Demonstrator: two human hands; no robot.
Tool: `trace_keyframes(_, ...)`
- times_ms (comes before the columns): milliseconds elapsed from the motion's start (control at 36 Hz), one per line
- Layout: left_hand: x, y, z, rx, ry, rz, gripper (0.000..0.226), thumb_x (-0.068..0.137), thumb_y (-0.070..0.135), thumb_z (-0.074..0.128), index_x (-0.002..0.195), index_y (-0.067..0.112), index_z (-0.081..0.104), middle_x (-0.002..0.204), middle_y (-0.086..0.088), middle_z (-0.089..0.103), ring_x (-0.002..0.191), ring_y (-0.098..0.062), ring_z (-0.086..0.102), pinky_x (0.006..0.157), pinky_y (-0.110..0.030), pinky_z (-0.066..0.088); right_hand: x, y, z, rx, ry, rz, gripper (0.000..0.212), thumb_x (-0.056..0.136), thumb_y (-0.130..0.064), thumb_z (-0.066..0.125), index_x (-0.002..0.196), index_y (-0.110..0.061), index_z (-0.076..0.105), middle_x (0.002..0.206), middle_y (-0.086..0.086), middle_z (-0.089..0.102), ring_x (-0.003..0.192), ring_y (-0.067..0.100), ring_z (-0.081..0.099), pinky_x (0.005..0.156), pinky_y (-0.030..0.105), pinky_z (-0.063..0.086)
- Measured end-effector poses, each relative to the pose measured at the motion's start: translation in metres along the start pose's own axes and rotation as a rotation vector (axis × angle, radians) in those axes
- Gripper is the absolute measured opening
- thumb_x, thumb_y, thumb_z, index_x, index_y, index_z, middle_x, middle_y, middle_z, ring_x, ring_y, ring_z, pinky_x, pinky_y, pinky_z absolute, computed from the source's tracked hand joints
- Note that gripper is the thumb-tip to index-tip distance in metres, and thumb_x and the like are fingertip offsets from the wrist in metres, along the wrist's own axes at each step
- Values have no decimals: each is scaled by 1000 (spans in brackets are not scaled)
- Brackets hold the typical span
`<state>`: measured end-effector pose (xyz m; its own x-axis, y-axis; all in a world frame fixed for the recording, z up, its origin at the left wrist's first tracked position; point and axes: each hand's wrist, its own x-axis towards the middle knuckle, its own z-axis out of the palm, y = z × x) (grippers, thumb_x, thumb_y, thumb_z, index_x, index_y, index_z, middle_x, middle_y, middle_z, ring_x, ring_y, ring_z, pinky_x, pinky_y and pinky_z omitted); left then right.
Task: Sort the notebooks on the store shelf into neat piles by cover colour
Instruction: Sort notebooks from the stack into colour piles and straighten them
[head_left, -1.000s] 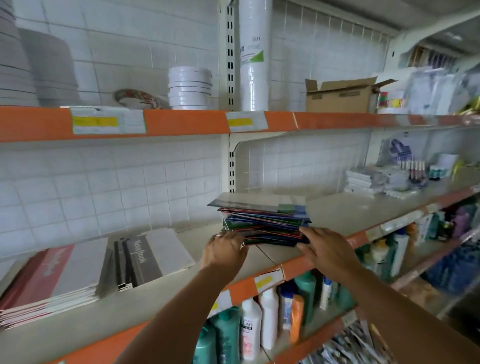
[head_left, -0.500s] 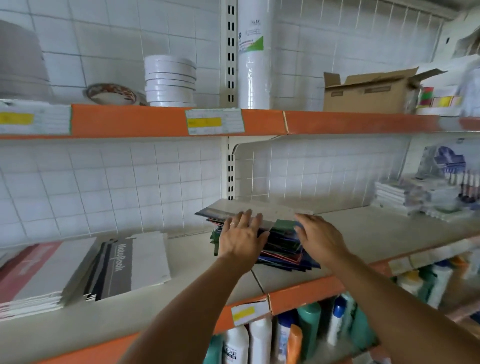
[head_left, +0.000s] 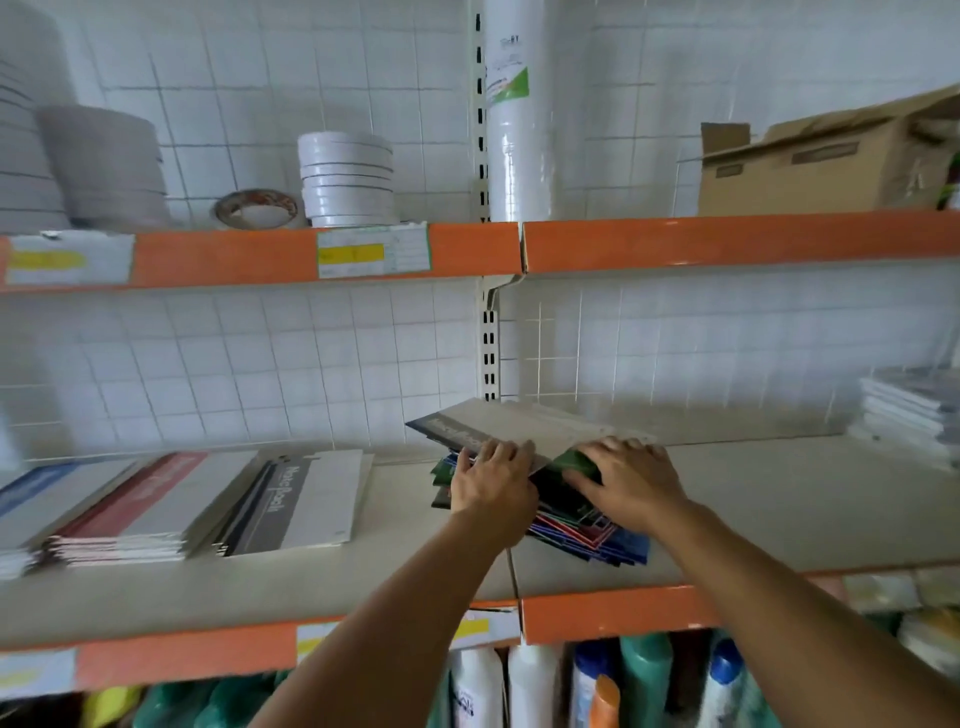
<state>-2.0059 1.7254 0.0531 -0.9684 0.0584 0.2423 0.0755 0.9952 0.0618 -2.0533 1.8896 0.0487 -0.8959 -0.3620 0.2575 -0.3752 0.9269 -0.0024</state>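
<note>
The untidy stack of mixed-colour notebooks (head_left: 582, 512) sits on the middle grey shelf with the orange front edge (head_left: 613, 616), right at the joint between two shelf boards. Compared with half a second ago, I see my left hand (head_left: 491, 486) has slid down off the top cover to the stack's left side, and my right hand (head_left: 631, 480) has moved up onto the green cover near the top — the view has also swung closer. The grey-and-dark notebook on top (head_left: 519, 428) is tilted up at its front edge. The whole frame is motion-blurred, so the cover lettering cannot be read, and my hands hide much of the stack's near side. My left fingers curl under the raised top notebook's edge, gripping it; my right fingers lie spread and fairly straight, pressing flat on the pile. Both forearms reach in from the lower edge, cut off by the frame.

To the left lie two tidier piles — a grey-and-black notebook pile (head_left: 296, 506) and a red-and-white one (head_left: 135, 512). A brown cardboard box (head_left: 826, 171) and white tape rolls (head_left: 347, 179) stand on the upper shelf.
</note>
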Motion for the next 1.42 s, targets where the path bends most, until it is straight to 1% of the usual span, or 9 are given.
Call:
trace_keyframes(250, 2, 2, -8, 222, 2, -64, 90, 85, 13, 65, 152, 24, 6, 137, -9, 39, 124, -30, 46, 106, -40, 33, -9, -7, -5, -110, 34, -18, 76, 86, -76, 18, 141, -29, 41, 138, -2, 47, 129, 20, 39, 112, 45, 17)
trace_keyframes(361, 2, -2, -13, 280, 6, -83, 78, 87, 7, 61, 149, 21, 16, 131, -10, 39, 111, -30, 53, 90, -37, 47, -11, -9, -5, -99, 18, 8, 75, 85, -76, 27, 133, -23, 47, 136, 0, 48, 127, 20, 41, 114, 47, 15)
trace_keyframes(472, 1, -4, -14, 278, 23, -88, 41, 91, 17, 59, 131, 16, 45, 123, -8, 39, 104, -26, 56, 81, -35, 52, -15, -11, -10, -71, 27, -20, 63, 89, -71, 32, 134, -29, 47, 133, -2, 51, 127, 19, 42, 115, 49, 11)
trace_keyframes(639, -2, -10, -14, 209, 105, -83, 34, 95, 15, 52, 128, 15, 45, 123, -7, 45, 100, -24, 59, 75, -33, 49, -16, -12, -15, -77, 113, -52, 62, 96, -61, 18, 116, -23, 64, 117, -3, 61, 116, 16, 50, 113, 44, 14)
trace_keyframes(833, -13, -19, -11, 125, 183, -80, 35, 94, 3, 44, 127, 15, 41, 120, -5, 58, 103, -23, 60, 72, -30, 45, -11, -8, -1, 147, 64, -58, 47, 94, -56, 36, 104, -13, 53, 96, -1, 55, 86, 13, 53, 78, 28, 48)
trace_keyframes(1028, -28, -32, -15, 89, 219, -49, 45, 89, -4, 46, 128, 18, 43, 123, -2, 57, 101, -23, 59, 68, -28, 41, -13, -11, -10, 54, 153, -116, 47, 99, -50, 35, 127, -14, 47, 81, -5, 57, 71, 12, 55, 58, 22, 35)
trace_keyframes(1167, -37, -44, -18, 43, 256, -62, 45, 91, -1, 44, 129, 23, 42, 125, 1, 56, 99, -24, 61, 69, -31, 47, -6, -9, -13, 26, 185, -149, 55, 100, -43, 39, 146, -14, 31, 89, -1, 64, 81, 14, 59, 66, 21, 36)
trace_keyframes(1250, -43, -52, -18, 30, 277, -74, 44, 95, 4, 42, 134, 24, 40, 130, 1, 53, 102, -24, 60, 77, -34, 53, -1, -8, -9, 74, 135, -132, 53, 99, -29, 48, 148, -16, 32, 117, 3, 60, 105, 16, 55, 85, 24, 44)
trace_keyframes(1417, -61, -65, -25, 48, 259, -138, 55, 98, 4, 35, 148, 26, 29, 151, 3, 35, 128, -23, 47, 94, -36, 45, 9, -6, 0, 40, 115, -111, 27, 95, -29, 49, 119, -19, 55, 115, -1, 52, 108, 16, 48, 99, 29, 37)
